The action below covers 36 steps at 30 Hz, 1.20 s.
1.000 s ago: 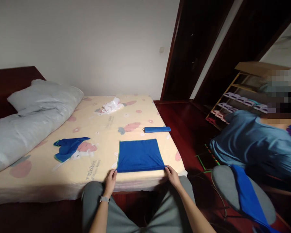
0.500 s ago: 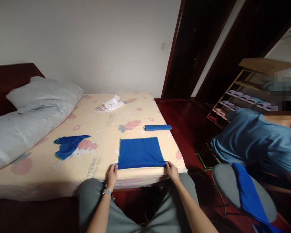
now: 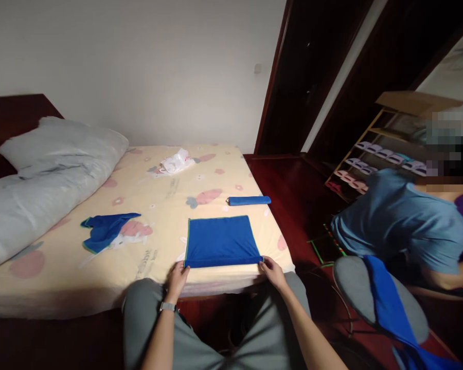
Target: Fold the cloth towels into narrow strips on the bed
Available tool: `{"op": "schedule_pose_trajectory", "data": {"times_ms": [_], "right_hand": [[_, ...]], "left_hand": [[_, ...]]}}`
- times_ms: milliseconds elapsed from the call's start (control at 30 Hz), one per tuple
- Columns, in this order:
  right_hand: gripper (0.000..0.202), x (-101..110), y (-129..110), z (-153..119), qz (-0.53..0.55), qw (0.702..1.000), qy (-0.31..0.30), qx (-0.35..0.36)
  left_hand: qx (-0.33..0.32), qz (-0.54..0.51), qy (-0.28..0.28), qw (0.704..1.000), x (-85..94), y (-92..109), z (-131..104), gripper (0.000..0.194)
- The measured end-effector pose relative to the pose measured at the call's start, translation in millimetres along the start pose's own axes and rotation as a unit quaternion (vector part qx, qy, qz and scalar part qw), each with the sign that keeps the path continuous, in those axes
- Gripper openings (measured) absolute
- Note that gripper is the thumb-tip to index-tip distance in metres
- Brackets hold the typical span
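A blue cloth with green edging lies spread on the bed in front of my knees, its near edge folded over in a narrow strip. My left hand pinches the near left corner of that fold. At the near right corner, my right hand has the fold between thumb and fingers. Beyond the cloth lies a blue cloth roll, narrow and straight. Off to the left a crumpled blue cloth rests on the sheet.
The bed carries a grey quilt at left and a white plastic bag near the wall. On my right, a person in a blue shirt sits by a grey stool draped with blue fabric. A shoe rack stands behind.
The near edge's folded strip looks flatter and more even, with both hands still at its corners. The person at right has shifted an arm. My view has moved slightly.
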State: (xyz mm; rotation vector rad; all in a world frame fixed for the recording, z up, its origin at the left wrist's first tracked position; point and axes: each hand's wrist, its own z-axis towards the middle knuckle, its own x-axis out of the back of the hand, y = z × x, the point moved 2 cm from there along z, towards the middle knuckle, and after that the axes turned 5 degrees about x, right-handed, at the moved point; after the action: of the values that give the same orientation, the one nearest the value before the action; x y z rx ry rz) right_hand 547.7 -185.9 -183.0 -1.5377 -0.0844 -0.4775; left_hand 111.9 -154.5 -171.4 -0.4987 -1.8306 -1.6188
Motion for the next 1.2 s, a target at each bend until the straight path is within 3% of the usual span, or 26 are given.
{"op": "schedule_pose_trajectory", "data": {"times_ms": [100, 433, 767, 900, 1200], "right_hand": [[0.047, 0, -2, -1, 0.001, 1.0, -0.006, 0.008], [0.048, -6, -5, 4, -0.05, 0.999, 0.02, 0.001], [0.047, -8, -11, 5, -0.095, 0.995, 0.002, 0.018], [0.048, -8, -17, 14, -0.101, 0.994, 0.012, 0.033], [0.048, -20, -6, 41, -0.159, 0.987, 0.017, -0.021]], "left_hand": [[-0.006, 0.009, -0.014, 1.0, 1.0, 0, 0, 0.027], [-0.016, 0.042, 0.042, 0.998, -1.5, -2, 5, 0.026], [-0.014, 0.016, 0.046, 0.999, -2.5, 0, 6, 0.027], [-0.017, -0.002, 0.059, 0.998, -1.6, 2, 10, 0.03], [-0.01, 0.011, 0.077, 0.997, -8.0, 2, 22, 0.03]]}}
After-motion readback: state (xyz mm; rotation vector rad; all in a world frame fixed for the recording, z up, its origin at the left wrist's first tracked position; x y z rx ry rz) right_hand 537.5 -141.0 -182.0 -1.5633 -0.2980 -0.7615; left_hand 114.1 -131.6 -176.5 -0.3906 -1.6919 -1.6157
